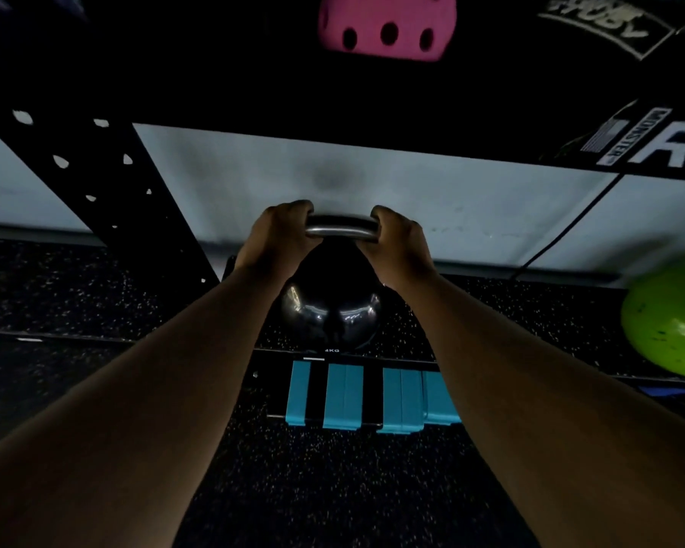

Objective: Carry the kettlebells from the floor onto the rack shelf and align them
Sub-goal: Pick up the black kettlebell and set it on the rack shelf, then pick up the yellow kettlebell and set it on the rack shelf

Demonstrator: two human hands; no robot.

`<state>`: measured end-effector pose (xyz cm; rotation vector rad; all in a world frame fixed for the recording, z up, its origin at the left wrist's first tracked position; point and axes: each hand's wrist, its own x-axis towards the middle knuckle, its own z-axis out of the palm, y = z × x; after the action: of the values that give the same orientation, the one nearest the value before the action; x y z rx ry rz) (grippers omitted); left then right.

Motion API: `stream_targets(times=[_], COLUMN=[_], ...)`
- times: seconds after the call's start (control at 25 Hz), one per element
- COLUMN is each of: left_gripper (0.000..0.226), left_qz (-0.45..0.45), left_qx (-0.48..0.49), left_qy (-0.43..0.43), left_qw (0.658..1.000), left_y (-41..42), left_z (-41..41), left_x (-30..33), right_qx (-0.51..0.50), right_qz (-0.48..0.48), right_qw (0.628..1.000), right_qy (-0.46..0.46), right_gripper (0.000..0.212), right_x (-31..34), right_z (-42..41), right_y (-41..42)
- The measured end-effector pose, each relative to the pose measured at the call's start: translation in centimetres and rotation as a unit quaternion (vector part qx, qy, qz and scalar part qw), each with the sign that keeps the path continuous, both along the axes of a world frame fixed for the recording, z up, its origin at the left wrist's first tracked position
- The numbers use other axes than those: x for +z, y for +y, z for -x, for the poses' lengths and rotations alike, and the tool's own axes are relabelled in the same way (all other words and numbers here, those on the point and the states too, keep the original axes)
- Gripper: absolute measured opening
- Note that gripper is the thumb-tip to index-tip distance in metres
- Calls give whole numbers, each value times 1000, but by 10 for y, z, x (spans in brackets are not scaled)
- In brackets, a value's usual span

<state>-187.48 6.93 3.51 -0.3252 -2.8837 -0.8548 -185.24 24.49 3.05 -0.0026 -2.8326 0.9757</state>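
A shiny black kettlebell (331, 310) with a steel handle sits in the middle of the view, over the speckled black surface of a low rack shelf (432, 322). My left hand (279, 235) grips the left end of the handle. My right hand (398, 243) grips the right end. Both arms stretch forward from the bottom corners. A small "4KG" label (332, 350) shows on the shelf's front edge just below the kettlebell. I cannot tell whether the kettlebell rests on the shelf or hangs just above it.
A black perforated rack upright (107, 183) slants at the left. A green ball (673, 322) lies on the shelf at the right. Blue blocks (372, 397) sit below the shelf edge. A pink holed object (386, 25) sits above. A black cable (570, 227) runs down the white wall.
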Motion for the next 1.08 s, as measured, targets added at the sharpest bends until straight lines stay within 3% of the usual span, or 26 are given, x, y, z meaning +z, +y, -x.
stream_targets(times=[0.08,0.16,0.28,0.4,0.56,0.72,1.08], left_gripper=[11,29,78,101,86,60,49], left_qz=[-3,-38,-100,-47,43,11,53], left_qx=[13,20,50,92,124,205,361], left_qy=[-13,-49,-105,-97,-142,-198,-339], left_qw=[1000,998,988,990,981,959,867], left_y=[0,4,9,-14,-79,-152,-283], left_z=[-2,-4,-23,-62,-122,-208,-532], left_x=[2,6,11,6,-3,-17,-101], right_qx=[15,28,59,142,311,436,625], right_qz=[0,-19,-73,-127,-186,-215,-230], right_qw=[1000,999,993,980,917,867,746], right_qy=[-8,-33,-69,65,166,109,-19], right_gripper=[16,13,48,62,39,33,25], right_x=[0,3,16,44,66,50,-71], right_z=[0,0,-9,-22,-32,-77,-291], right_y=[1,5,12,-1,-63,-150,-327])
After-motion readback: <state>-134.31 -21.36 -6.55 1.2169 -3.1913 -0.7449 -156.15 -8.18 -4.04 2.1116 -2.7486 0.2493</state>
